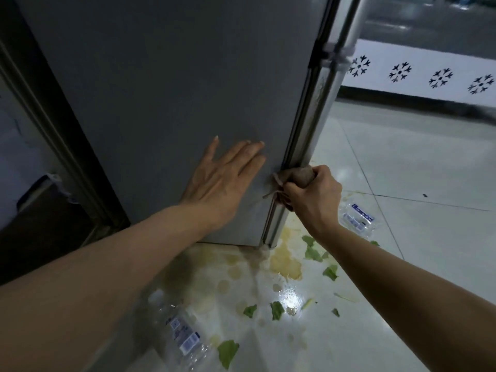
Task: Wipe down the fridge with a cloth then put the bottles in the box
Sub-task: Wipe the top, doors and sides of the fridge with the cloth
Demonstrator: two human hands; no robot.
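Observation:
The grey fridge [166,84] fills the upper middle, seen from its side. My left hand [224,179] lies flat on that side panel low down, fingers spread. My right hand [312,196] is closed around a brownish cloth [298,175] pressed against the fridge's front corner edge near the bottom. One clear plastic bottle [181,336] with a blue and white label lies on the floor under my left forearm. Another crushed clear bottle [358,217] lies on the floor just right of my right wrist. No box can be made out with certainty.
Yellowish spill patches [285,260] and several green leaf scraps [228,351] are scattered over the white tiled floor in front of the fridge. A dark door frame [67,146] runs along the left. A white wall strip with snowflake patterns [400,72] is at the far right.

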